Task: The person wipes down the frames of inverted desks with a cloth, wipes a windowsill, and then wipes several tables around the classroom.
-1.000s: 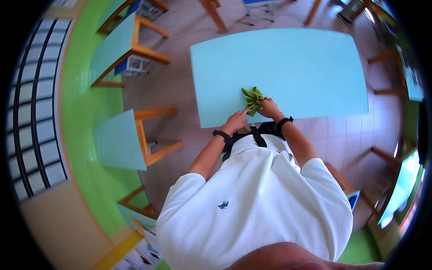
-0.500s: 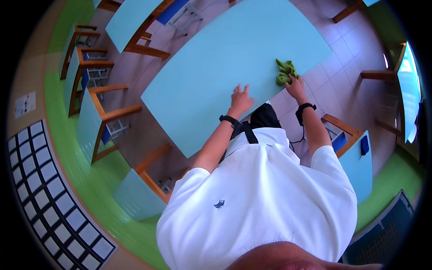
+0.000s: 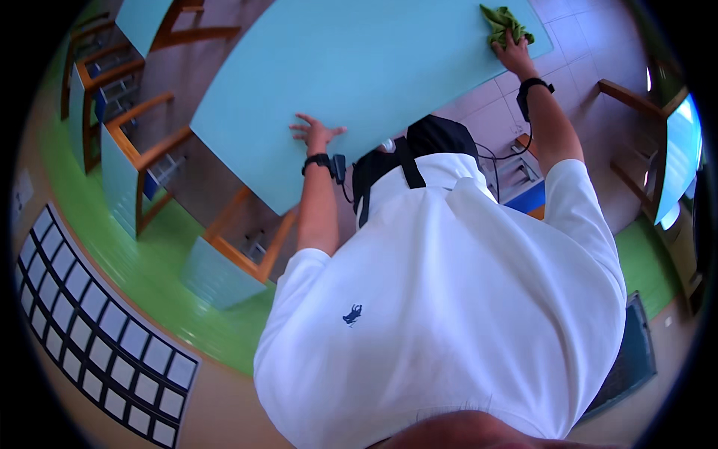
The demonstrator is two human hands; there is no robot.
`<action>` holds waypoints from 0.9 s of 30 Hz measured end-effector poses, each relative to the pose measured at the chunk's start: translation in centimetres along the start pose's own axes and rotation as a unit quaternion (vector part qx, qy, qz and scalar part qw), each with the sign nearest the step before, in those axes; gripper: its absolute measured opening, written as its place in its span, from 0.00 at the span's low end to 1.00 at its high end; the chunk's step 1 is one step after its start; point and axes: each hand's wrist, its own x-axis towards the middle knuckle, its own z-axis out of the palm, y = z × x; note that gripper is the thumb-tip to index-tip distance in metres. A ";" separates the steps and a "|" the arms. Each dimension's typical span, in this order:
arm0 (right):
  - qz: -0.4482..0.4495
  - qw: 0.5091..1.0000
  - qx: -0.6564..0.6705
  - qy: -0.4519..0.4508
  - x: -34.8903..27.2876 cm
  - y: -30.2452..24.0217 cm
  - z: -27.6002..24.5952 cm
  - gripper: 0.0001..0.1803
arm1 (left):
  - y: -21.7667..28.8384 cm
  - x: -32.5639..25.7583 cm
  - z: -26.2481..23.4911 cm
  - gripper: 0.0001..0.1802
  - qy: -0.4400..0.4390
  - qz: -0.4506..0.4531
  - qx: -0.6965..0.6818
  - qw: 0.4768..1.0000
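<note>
A large light-blue tabletop (image 3: 351, 67) stretches out in front of me. Close to its far right corner lies a crumpled green cloth (image 3: 504, 24), and my right hand (image 3: 514, 54) presses on it with the fingers closed over its near edge. My left hand (image 3: 317, 133) rests on the near left part of the tabletop, fingers spread, with nothing in it. Each wrist wears a black band with a small dark box and a cable.
Wood-framed chairs with pale blue backs stand at the left, such as one chair (image 3: 123, 172) and a nearer chair (image 3: 224, 262). Another light-blue table (image 3: 679, 157) is at the right. A stool with a blue side (image 3: 527, 196) stands by my right side.
My right hand has moved the green cloth farther away and to the right, toward the table's corner. My left hand has shifted left along the near part of the table, its fingers spread wider.
</note>
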 end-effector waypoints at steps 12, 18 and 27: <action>0.015 0.989 -0.116 -0.092 8.5 0.0 -0.9 0.48 | -2.7 0.0 3.9 0.89 0.119 0.105 -0.093 0.983; -0.107 0.981 -0.131 -0.095 -0.3 -12.5 1.4 0.46 | -3.7 0.4 6.0 0.82 0.178 0.187 -0.159 0.953; -0.123 0.938 -0.233 -0.225 -18.5 -35.5 8.3 0.50 | -13.0 -3.6 6.4 0.41 0.071 0.339 -0.095 0.933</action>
